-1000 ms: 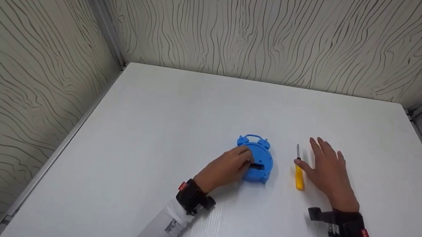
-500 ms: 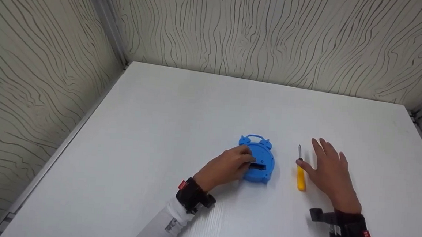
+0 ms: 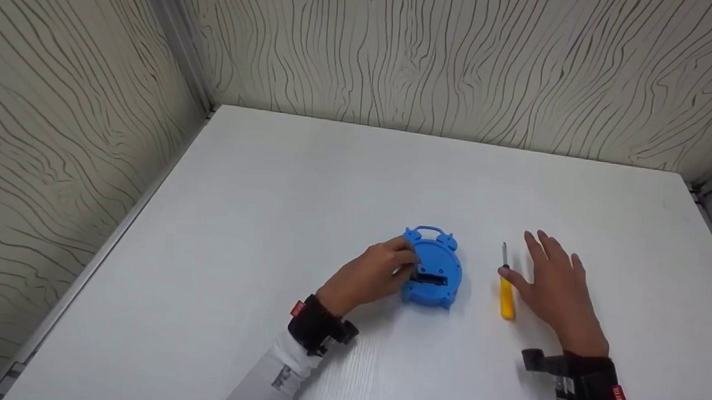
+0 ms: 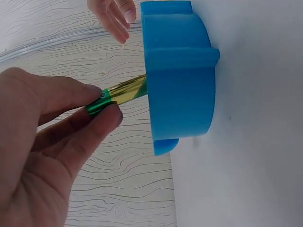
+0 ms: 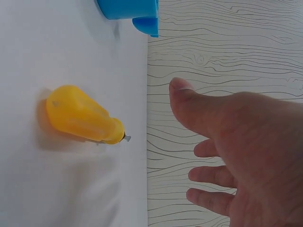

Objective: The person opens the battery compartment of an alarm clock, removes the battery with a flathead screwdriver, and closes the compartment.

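Observation:
A blue twin-bell alarm clock (image 3: pixel 436 254) lies face down on the white table, its back up and its dark battery slot (image 3: pixel 430 279) uncovered. Between thumb and fingers my left hand (image 3: pixel 375 269) pinches a green and gold battery (image 4: pixel 118 92). In the left wrist view the battery sticks up at a slant from the back of the clock, its far end hidden by the clock's edge. My right hand (image 3: pixel 557 293) is held with fingers spread beside a screwdriver (image 3: pixel 506 296) with a yellow handle, and it grips nothing; its thumb overlaps the screwdriver in the head view.
The white table (image 3: pixel 282 189) reaches back to a wood-grain patterned wall (image 3: pixel 402 54), with a similar panel (image 3: pixel 56 144) along the left side. A camera on a black strap (image 3: pixel 586 384) sits on the right wrist, and another strap (image 3: pixel 317 324) on the left.
My left hand has drawn back slightly to the left, so more of the battery slot and the clock's back shows. The right hand and the screwdriver stay put.

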Demonstrator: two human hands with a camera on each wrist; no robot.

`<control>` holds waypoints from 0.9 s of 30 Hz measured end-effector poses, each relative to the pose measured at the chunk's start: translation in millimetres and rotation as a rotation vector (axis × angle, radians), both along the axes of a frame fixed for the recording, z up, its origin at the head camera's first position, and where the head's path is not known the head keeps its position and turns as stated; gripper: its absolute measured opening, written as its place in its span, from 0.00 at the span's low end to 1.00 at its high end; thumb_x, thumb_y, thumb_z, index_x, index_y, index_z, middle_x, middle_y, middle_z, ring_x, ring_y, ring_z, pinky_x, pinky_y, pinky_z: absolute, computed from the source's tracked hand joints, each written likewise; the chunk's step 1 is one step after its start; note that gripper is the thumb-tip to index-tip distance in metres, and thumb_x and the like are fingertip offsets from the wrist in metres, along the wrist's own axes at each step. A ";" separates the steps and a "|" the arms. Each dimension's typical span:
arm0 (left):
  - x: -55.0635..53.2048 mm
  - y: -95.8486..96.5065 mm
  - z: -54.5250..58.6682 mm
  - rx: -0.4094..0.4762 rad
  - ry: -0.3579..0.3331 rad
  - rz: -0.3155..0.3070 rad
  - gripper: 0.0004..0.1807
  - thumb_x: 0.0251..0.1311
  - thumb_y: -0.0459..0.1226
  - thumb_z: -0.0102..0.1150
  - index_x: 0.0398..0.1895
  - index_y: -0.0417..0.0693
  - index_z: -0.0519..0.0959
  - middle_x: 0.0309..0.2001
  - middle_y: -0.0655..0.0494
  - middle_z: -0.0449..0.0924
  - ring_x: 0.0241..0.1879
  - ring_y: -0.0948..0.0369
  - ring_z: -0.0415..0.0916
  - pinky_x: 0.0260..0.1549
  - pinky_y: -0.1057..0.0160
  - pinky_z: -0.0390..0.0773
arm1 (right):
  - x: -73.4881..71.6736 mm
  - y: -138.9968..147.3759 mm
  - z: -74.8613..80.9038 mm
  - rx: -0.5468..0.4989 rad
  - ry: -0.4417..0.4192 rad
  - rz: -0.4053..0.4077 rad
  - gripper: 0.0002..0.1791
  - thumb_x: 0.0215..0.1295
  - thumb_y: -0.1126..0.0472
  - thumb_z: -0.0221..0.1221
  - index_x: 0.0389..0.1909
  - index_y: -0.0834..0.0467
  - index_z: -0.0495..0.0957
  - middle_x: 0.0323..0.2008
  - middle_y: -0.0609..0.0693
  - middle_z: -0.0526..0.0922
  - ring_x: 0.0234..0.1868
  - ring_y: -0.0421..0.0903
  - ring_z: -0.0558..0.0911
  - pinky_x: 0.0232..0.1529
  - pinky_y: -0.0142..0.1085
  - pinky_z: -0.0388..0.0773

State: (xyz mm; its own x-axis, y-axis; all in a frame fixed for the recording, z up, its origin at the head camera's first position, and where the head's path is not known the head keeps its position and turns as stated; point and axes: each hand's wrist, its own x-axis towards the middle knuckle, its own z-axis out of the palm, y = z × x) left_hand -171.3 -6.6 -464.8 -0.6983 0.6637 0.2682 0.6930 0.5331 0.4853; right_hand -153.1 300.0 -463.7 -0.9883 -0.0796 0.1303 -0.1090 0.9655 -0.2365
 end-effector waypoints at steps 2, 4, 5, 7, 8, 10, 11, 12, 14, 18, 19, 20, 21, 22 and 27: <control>-1.7 -3.8 1.1 0.031 -0.007 -0.007 0.11 0.65 0.32 0.57 0.47 0.42 0.84 0.42 0.53 0.78 0.42 0.65 0.79 0.42 0.78 0.79 | -0.2 0.2 0.3 0.001 0.001 0.001 0.44 0.59 0.50 0.65 0.70 0.67 0.59 0.68 0.72 0.60 0.67 0.70 0.61 0.64 0.72 0.53; -4.2 -8.3 2.7 0.063 -0.021 -0.013 0.11 0.65 0.32 0.57 0.47 0.41 0.84 0.43 0.53 0.79 0.42 0.65 0.80 0.43 0.77 0.79 | -0.4 0.0 0.8 0.000 -0.005 0.000 0.44 0.59 0.50 0.65 0.70 0.67 0.59 0.68 0.73 0.60 0.67 0.70 0.60 0.64 0.72 0.53; -5.7 -11.0 3.8 0.080 -0.030 -0.014 0.11 0.65 0.32 0.58 0.47 0.41 0.84 0.43 0.52 0.79 0.43 0.64 0.80 0.44 0.76 0.79 | -0.6 -0.1 1.1 -0.001 -0.009 -0.001 0.44 0.59 0.50 0.65 0.70 0.67 0.59 0.68 0.73 0.60 0.67 0.70 0.60 0.64 0.72 0.52; -8.4 -16.6 6.6 0.111 -0.053 -0.006 0.10 0.65 0.32 0.58 0.47 0.40 0.83 0.44 0.51 0.80 0.44 0.63 0.81 0.46 0.75 0.80 | -0.8 -0.4 1.7 -0.003 -0.014 -0.001 0.44 0.60 0.50 0.64 0.70 0.67 0.58 0.68 0.72 0.60 0.67 0.70 0.60 0.64 0.72 0.52; -9.9 -19.4 7.8 0.126 -0.060 0.000 0.10 0.65 0.31 0.58 0.46 0.39 0.83 0.44 0.50 0.80 0.44 0.63 0.81 0.46 0.75 0.80 | -0.8 -0.4 2.1 -0.004 -0.015 -0.001 0.44 0.60 0.50 0.64 0.70 0.67 0.58 0.68 0.72 0.60 0.67 0.70 0.60 0.64 0.72 0.52; -12.7 -25.1 10.5 0.152 -0.071 0.019 0.10 0.64 0.31 0.58 0.45 0.39 0.84 0.43 0.50 0.81 0.44 0.62 0.81 0.47 0.74 0.80 | -0.7 -0.5 2.6 -0.007 -0.014 -0.001 0.43 0.60 0.50 0.64 0.71 0.67 0.58 0.68 0.72 0.60 0.67 0.70 0.60 0.64 0.72 0.52; -14.2 -27.8 11.2 0.167 -0.075 0.027 0.09 0.64 0.30 0.58 0.45 0.38 0.84 0.43 0.50 0.81 0.44 0.62 0.82 0.47 0.74 0.80 | -0.6 -0.5 2.8 -0.009 -0.013 -0.001 0.43 0.60 0.51 0.64 0.71 0.67 0.58 0.68 0.72 0.60 0.67 0.70 0.60 0.64 0.72 0.52; -15.3 -30.3 12.0 0.179 -0.075 0.037 0.09 0.64 0.30 0.58 0.44 0.38 0.84 0.43 0.50 0.81 0.43 0.62 0.82 0.47 0.75 0.80 | -0.4 -0.5 2.9 -0.011 -0.013 -0.001 0.43 0.60 0.51 0.64 0.71 0.67 0.58 0.68 0.72 0.60 0.67 0.70 0.60 0.64 0.72 0.52; -18.2 -34.8 11.9 0.203 -0.077 0.048 0.08 0.63 0.29 0.58 0.43 0.38 0.84 0.42 0.49 0.81 0.43 0.62 0.82 0.46 0.75 0.80 | 0.1 -0.5 2.8 -0.010 -0.007 0.000 0.43 0.60 0.51 0.65 0.70 0.67 0.59 0.68 0.73 0.60 0.67 0.70 0.60 0.64 0.72 0.52; -22.6 -41.3 10.1 0.225 -0.075 0.062 0.08 0.63 0.29 0.59 0.42 0.38 0.84 0.42 0.49 0.82 0.43 0.61 0.82 0.46 0.75 0.80 | 0.9 -0.2 2.9 -0.004 0.000 0.000 0.44 0.59 0.50 0.65 0.70 0.67 0.59 0.68 0.73 0.60 0.67 0.70 0.61 0.64 0.72 0.52; -23.5 -42.4 9.5 0.226 -0.081 0.068 0.07 0.63 0.29 0.59 0.42 0.39 0.84 0.42 0.49 0.82 0.43 0.61 0.82 0.46 0.75 0.80 | 1.0 0.0 3.2 -0.001 0.001 -0.001 0.44 0.59 0.50 0.65 0.70 0.67 0.59 0.68 0.73 0.60 0.67 0.70 0.61 0.64 0.72 0.52; -24.2 -43.8 9.4 0.229 -0.085 0.073 0.07 0.63 0.29 0.59 0.41 0.39 0.84 0.41 0.50 0.82 0.43 0.62 0.82 0.46 0.74 0.80 | 1.1 0.1 3.2 -0.001 0.004 -0.001 0.44 0.59 0.50 0.65 0.70 0.67 0.59 0.68 0.73 0.60 0.67 0.71 0.61 0.64 0.72 0.52; -24.8 -45.2 9.3 0.231 -0.090 0.078 0.07 0.62 0.29 0.59 0.41 0.39 0.84 0.41 0.50 0.82 0.43 0.62 0.82 0.46 0.74 0.80 | 1.2 0.2 3.2 -0.003 0.001 -0.003 0.44 0.59 0.50 0.65 0.70 0.67 0.59 0.68 0.73 0.60 0.67 0.71 0.60 0.64 0.72 0.52; -25.4 -46.8 9.3 0.234 -0.098 0.083 0.07 0.62 0.29 0.59 0.41 0.39 0.84 0.41 0.50 0.82 0.43 0.62 0.82 0.46 0.74 0.80 | 1.1 0.3 3.1 -0.003 -0.001 -0.005 0.44 0.59 0.50 0.65 0.70 0.67 0.59 0.68 0.72 0.60 0.67 0.71 0.60 0.64 0.72 0.52; -28.1 -56.5 10.0 0.271 -0.145 0.095 0.07 0.62 0.28 0.60 0.40 0.39 0.84 0.41 0.50 0.82 0.44 0.61 0.82 0.46 0.72 0.81 | 0.3 0.0 2.0 -0.004 -0.016 -0.005 0.45 0.59 0.50 0.65 0.71 0.66 0.58 0.69 0.72 0.59 0.67 0.71 0.60 0.64 0.72 0.52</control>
State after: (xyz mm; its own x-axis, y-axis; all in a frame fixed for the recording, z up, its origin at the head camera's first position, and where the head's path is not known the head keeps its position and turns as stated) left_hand -199.4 -63.1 -454.8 -0.7975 0.5119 0.3192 0.5596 0.4301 0.7084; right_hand -152.8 300.0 -461.7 -0.9906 -0.0739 0.1149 -0.1001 0.9651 -0.2419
